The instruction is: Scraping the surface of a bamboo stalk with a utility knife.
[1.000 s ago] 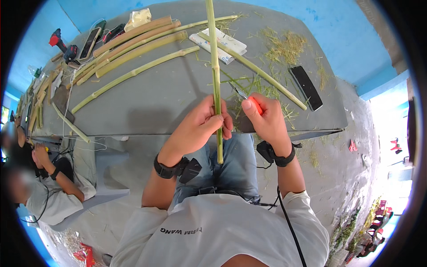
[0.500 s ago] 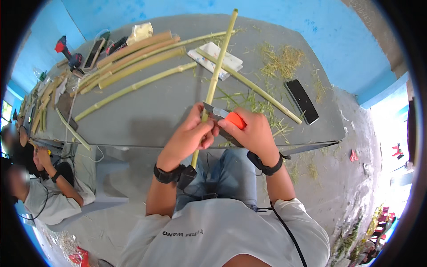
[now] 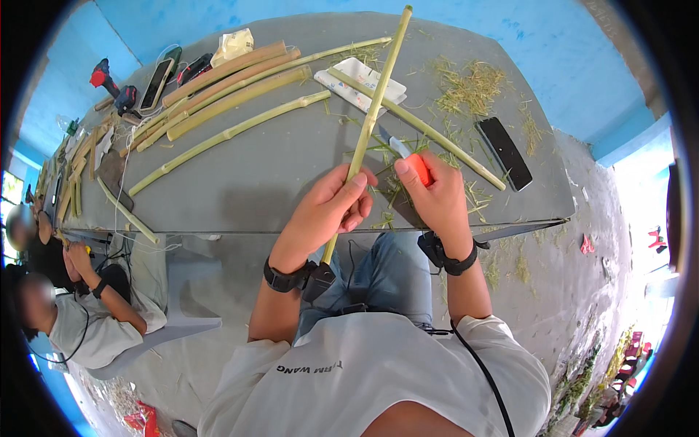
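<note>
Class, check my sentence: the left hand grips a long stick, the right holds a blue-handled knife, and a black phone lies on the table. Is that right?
One slip: the head view shows an orange handle, not blue, on the knife in the right hand. The left hand grips a long stick, and a black phone lies on the table.

This looks like a workshop — power drill [image 3: 107, 81], cut stalks [image 3: 374, 109] and shavings [image 3: 472, 86] share a grey table [image 3: 269, 171].

Blue walls [image 3: 495, 33] | grey table [image 3: 277, 164] | grey floor [image 3: 531, 313] | white glare [image 3: 630, 207] at right
</note>
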Demonstrator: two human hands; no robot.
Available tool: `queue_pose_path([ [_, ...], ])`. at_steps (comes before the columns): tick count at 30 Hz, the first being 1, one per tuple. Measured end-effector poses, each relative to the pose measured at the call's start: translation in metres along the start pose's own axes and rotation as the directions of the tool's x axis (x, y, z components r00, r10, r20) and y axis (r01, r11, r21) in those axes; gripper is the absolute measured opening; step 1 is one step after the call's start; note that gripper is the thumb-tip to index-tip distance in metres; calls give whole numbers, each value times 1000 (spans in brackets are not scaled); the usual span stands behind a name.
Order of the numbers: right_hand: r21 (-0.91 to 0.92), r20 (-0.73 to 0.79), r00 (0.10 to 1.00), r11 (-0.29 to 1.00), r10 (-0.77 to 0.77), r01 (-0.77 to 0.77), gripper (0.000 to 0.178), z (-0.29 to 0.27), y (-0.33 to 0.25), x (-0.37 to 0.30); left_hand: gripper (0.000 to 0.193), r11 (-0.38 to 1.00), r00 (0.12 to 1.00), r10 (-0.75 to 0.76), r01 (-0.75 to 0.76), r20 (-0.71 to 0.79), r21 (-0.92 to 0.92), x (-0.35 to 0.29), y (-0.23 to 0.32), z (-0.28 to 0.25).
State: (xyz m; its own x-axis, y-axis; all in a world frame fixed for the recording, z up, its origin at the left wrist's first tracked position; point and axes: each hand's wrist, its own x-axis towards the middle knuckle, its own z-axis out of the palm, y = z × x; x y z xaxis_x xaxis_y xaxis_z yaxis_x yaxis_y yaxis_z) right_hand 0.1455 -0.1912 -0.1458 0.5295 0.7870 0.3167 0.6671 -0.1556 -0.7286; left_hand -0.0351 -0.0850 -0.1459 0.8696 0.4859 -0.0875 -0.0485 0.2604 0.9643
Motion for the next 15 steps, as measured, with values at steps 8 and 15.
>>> queue_pose_path([
  [8, 47, 15, 1000, 999, 20, -21, 47, 1, -6, -7, 40, 995, 1000, -7, 7, -1, -96, -7, -8, 0],
  [15, -4, -12, 1000, 1000, 17, -17, 48, 2, -1, -5, 49, 966, 1000, 9, -12, -14, -257, -10, 6, -4],
])
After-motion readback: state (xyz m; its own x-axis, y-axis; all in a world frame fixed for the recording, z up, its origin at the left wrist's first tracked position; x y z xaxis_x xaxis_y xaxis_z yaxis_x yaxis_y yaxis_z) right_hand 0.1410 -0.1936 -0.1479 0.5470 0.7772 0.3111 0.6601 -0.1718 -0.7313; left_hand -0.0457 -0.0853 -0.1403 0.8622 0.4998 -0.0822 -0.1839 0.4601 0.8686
